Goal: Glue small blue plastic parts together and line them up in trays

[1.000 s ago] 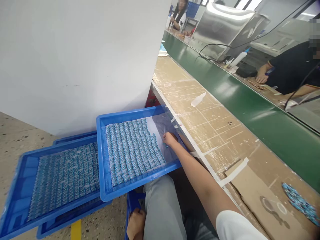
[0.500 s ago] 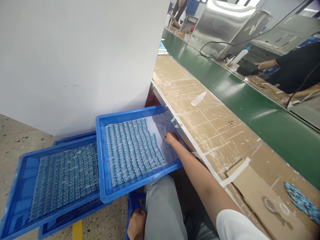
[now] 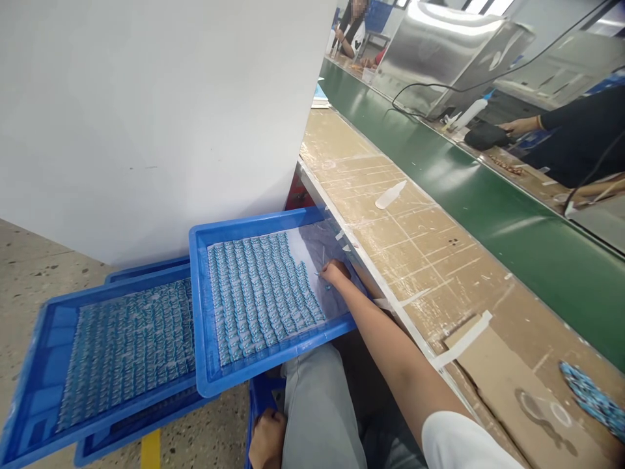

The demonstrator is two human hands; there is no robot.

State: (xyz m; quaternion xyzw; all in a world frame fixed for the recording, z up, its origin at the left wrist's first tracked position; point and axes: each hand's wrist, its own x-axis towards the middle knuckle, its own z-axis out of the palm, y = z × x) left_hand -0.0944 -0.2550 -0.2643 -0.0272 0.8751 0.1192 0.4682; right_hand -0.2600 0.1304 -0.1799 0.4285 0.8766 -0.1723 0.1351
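My right hand (image 3: pixel 334 271) reaches into the upper blue tray (image 3: pixel 205 312), fingers pinched on a small blue-white part at the right edge of the rows of small parts (image 3: pixel 258 293). The tray's right portion is bare over a clear sheet. My left hand (image 3: pixel 266 440) rests low beside my grey-trousered thigh, fingers curled against a blue bin; what it holds, if anything, is hidden. A second blue tray (image 3: pixel 39 365) full of the same parts sits lower left.
A white panel (image 3: pixel 156 117) rises behind the trays. To the right runs a taped cardboard-covered bench (image 3: pixel 415 234), then a green conveyor belt (image 3: pixel 463 189). Other people work across the belt. A strip of blue parts (image 3: pixel 590 397) lies on the bench.
My right hand shifted slightly within the tray and stays pinched at the edge of the rows. The view drifted a little; the person across the belt moved their arm.
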